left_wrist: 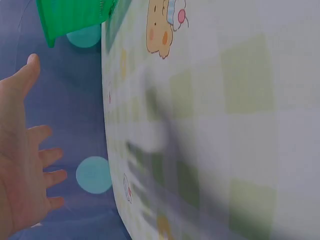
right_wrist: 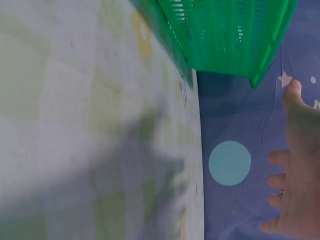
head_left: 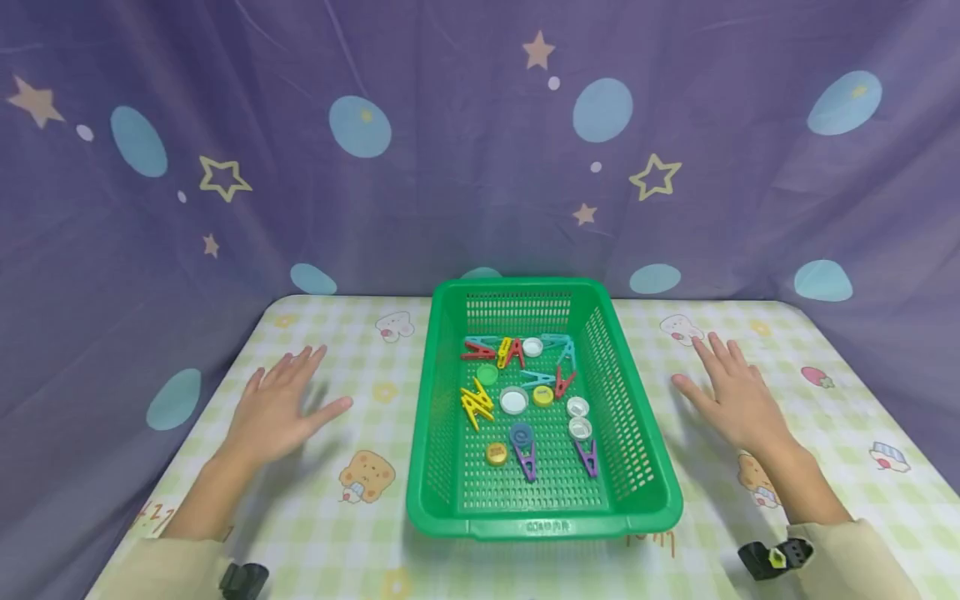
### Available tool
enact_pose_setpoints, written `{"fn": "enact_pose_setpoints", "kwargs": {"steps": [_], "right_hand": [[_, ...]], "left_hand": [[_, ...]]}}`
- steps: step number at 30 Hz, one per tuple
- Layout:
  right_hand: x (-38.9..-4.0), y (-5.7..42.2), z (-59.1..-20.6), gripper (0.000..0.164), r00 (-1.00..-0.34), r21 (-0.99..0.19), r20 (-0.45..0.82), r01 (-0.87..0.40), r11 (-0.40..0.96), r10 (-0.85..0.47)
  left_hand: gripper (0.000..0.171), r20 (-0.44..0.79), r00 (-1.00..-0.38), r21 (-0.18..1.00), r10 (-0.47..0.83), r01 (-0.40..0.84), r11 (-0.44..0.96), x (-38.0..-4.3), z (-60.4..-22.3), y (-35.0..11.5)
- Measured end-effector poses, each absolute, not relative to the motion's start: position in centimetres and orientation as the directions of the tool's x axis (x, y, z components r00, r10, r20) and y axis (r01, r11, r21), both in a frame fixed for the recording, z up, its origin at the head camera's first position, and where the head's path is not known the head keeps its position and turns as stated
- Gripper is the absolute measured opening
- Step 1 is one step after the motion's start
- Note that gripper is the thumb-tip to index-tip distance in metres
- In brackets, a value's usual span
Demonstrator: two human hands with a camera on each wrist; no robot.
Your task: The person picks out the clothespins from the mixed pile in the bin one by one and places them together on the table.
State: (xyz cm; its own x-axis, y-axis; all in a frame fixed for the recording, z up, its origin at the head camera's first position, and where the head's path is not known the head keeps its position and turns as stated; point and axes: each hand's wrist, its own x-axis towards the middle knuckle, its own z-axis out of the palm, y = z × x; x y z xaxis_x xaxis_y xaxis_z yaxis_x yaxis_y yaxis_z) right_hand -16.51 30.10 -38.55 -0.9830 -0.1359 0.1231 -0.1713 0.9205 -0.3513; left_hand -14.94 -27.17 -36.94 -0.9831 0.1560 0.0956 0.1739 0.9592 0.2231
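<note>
My left hand [head_left: 277, 412] hovers over the table left of a green plastic basket [head_left: 551, 527], fingers spread and holding nothing. On the basket's other side, my right hand [head_left: 738, 404] is likewise spread above the cloth. Small clothespins lie scattered on the basket floor: yellow ones [head_left: 477, 402] at left, red ones [head_left: 564, 382] and light blue ones [head_left: 537, 379] toward the back, purple ones [head_left: 588, 458] nearer the front. Among them are bottle caps, including a green cap [head_left: 487, 375], a white cap [head_left: 513, 401], a gold cap [head_left: 497, 454] and a dark blue cap [head_left: 521, 434].
A checked cloth with cartoon prints [head_left: 367, 477] covers the table [head_left: 337, 550]. Behind it hangs a purple curtain [head_left: 465, 167] with stars and blue ovals. The basket's perforated walls rise around the small items. Dark straps [head_left: 776, 557] sit at both sleeves.
</note>
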Motion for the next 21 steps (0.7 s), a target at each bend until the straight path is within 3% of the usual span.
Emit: {"fn": "enact_pose_setpoints", "kwargs": {"steps": [21], "right_hand": [[-16.8,26.2,-37.3,0.061,-0.963,-0.499,0.173,-0.266,0.825,-0.206]], "left_hand": [[0.080,0.120,-0.953,0.370,0.280,0.304,0.878,-15.8,-37.4,-22.8]]}}
